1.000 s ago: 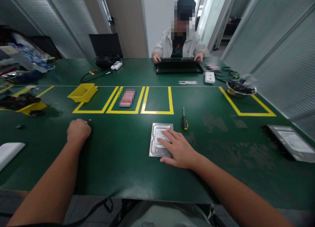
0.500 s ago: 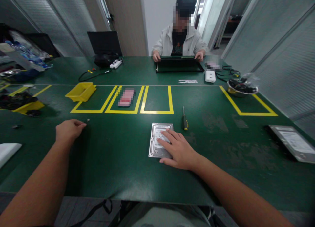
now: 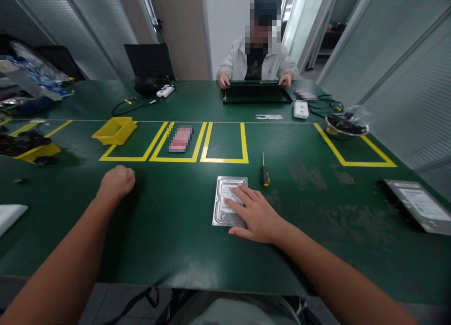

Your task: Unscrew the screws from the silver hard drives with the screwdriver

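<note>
A silver hard drive [image 3: 222, 207] with a white label lies flat on the green table in front of me. My right hand [image 3: 255, 214] rests over its right side, fingers spread across the label and not wrapped round it. To the left, my left hand [image 3: 119, 179] is closed in a fist just above the table. Whatever its fingers hold is hidden from view. A screwdriver [image 3: 265, 174] with a black and yellow handle lies just beyond the hard drive, to its right.
Left of centre sits a yellow bin [image 3: 115, 130] near a pink blurred item [image 3: 181, 139]. A metal bowl [image 3: 347, 127] of dark parts stands at the right, with another drive [image 3: 421, 205] nearer. Opposite, a person [image 3: 257, 57] holds a black frame [image 3: 258, 95].
My left hand has moved right and turned, its fingers curling into a fist; the small object at its fingertips is now out of sight. My right hand stays on the hard drive.
</note>
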`<state>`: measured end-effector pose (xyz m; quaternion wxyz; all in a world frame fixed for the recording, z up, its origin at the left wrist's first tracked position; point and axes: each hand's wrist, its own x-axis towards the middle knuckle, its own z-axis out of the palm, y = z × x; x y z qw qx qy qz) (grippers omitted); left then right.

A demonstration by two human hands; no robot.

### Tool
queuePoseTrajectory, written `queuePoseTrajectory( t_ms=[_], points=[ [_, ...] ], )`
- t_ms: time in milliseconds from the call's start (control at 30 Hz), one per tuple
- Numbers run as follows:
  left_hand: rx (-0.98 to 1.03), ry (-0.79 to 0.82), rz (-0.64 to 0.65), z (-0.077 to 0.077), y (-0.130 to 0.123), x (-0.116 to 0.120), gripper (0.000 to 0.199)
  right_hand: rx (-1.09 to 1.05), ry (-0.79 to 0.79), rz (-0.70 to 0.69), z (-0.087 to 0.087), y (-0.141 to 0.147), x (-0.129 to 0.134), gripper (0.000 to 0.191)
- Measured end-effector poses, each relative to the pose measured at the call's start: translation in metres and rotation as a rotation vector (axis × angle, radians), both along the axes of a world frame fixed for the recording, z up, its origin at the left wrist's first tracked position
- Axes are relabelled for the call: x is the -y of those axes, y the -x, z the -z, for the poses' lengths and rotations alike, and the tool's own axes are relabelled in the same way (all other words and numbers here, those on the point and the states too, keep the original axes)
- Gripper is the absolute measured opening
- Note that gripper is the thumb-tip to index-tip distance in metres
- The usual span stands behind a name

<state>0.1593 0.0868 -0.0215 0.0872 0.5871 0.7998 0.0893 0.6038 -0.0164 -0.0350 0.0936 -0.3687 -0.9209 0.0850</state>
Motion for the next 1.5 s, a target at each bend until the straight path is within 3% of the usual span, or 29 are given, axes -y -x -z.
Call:
queuePoseTrajectory(
  t_ms=[100, 233, 267, 367, 500, 600, 733, 967, 1500],
  points=[
    [0.048, -0.047, 0.102, -0.006, -0.041, -0.001, 0.026, 0.002, 0.001, -0.009, 0.000, -0.001, -0.002, 0.075],
    [0.234, -0.078, 0.300, -0.007, -0.114, 0.004, 0.032, -0.003, 0.000, -0.023, 0.000, -0.002, -0.004, 0.075],
    [0.317, -0.088, 0.346, -0.006, -0.133, 0.006, 0.034, -0.004, 0.000, -0.025, 0.000, -0.002, -0.004, 0.075],
    [0.841, -0.174, 0.492, 0.000, -0.187, 0.014, 0.028, -0.006, -0.004, -0.027, -0.001, -0.002, -0.004, 0.074],
    [1.022, -0.293, 0.470, 0.015, -0.230, 0.016, 0.024, -0.008, -0.007, -0.017, -0.001, -0.001, -0.003, 0.074],
    [1.017, -0.346, 0.415, 0.029, -0.237, 0.012, 0.020, -0.004, 0.000, -0.014, -0.001, -0.002, -0.002, 0.074],
    [0.864, -0.366, 0.502, 0.039, -0.226, 0.009, 0.014, -0.013, 0.012, -0.004, -0.002, -0.003, -0.002, 0.074],
    [0.551, -0.373, 0.757, 0.038, -0.207, 0.005, 0.010, -0.026, 0.028, -0.005, 0.001, -0.004, -0.004, 0.074],
    [0.440, -0.348, 0.920, 0.036, -0.207, 0.003, 0.016, -0.017, 0.026, -0.005, 0.002, -0.005, -0.003, 0.074]
  ],
)
